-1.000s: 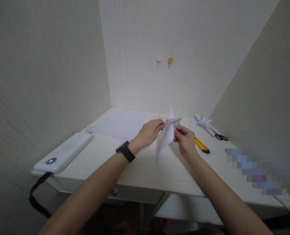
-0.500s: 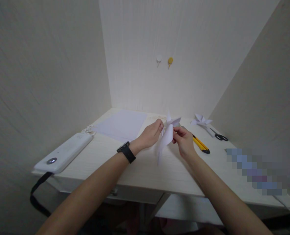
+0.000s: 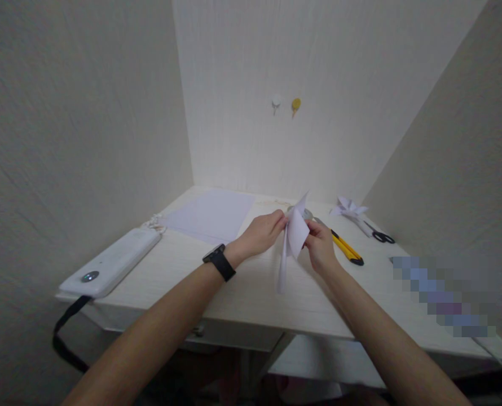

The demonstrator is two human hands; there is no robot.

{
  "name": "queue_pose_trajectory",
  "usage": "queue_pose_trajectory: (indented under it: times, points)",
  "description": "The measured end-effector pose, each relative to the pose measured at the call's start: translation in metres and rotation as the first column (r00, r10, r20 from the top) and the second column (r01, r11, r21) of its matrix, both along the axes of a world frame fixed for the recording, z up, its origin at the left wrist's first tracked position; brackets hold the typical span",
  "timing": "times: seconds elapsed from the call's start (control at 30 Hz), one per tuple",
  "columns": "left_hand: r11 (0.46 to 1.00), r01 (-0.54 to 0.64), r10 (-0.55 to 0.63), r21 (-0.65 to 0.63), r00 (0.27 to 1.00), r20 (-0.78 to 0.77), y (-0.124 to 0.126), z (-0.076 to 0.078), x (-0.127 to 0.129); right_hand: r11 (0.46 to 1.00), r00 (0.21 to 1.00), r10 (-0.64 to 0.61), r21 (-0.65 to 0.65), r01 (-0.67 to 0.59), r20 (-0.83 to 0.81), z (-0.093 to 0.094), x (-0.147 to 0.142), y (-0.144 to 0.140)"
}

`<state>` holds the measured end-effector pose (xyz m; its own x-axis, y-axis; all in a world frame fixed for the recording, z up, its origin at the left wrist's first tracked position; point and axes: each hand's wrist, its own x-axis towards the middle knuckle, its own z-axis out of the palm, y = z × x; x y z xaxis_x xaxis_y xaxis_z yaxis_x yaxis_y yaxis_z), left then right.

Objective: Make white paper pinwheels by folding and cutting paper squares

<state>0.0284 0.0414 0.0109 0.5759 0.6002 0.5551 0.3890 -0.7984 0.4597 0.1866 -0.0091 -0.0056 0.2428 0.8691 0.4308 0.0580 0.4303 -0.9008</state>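
Observation:
Both my hands hold a folded white paper piece (image 3: pixel 294 235) above the middle of the pale wooden table (image 3: pixel 251 293). My left hand (image 3: pixel 261 232), with a black watch on its wrist, pinches the paper's left side. My right hand (image 3: pixel 321 245) grips its right side. The paper has pointed flaps, and one long point hangs down toward the table. Behind the paper a small roll, perhaps tape (image 3: pixel 305 213), shows partly on the table.
A flat white sheet (image 3: pixel 211 214) lies at the back left. A white device (image 3: pixel 111 262) with a black strap sits at the left edge. A yellow utility knife (image 3: pixel 346 248), black scissors (image 3: pixel 380 235) and a folded paper flower (image 3: pixel 349 208) lie to the right. Walls enclose three sides.
The paper has been turned and its flaps pressed closer together, so it looks narrower now. Both hands shifted slightly lower and nearer each other.

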Motion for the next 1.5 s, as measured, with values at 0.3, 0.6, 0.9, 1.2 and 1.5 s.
queue_pose_trajectory:
  times: [0.3, 0.6, 0.9, 1.2, 1.5]
  points:
    - [0.994, -0.108, 0.109, 0.035, 0.994, -0.015, -0.005, -0.005, 0.003, 0.999, 0.997, 0.003, 0.051, -0.007, 0.074, -0.004, 0.002, 0.002]
    - [0.988, -0.134, 0.135, 0.073, 0.991, -0.006, -0.009, -0.005, 0.003, 0.999, 0.997, 0.024, 0.044, -0.027, 0.073, -0.005, 0.001, 0.001]
    - [0.997, -0.082, 0.082, -0.010, 0.997, -0.004, -0.014, -0.001, 0.003, 0.999, 0.995, -0.013, 0.052, 0.008, 0.095, -0.007, 0.002, 0.002]
    - [0.964, -0.009, 0.057, -0.267, 0.983, 0.176, -0.009, -0.001, 0.004, 0.924, 0.907, -0.375, 0.159, 0.348, 0.190, -0.007, 0.010, 0.004]
    - [0.958, 0.178, -0.145, -0.226, 0.977, 0.153, -0.013, -0.007, 0.012, 0.797, 0.702, -0.601, 0.346, 0.495, 0.382, -0.004, 0.008, -0.002]
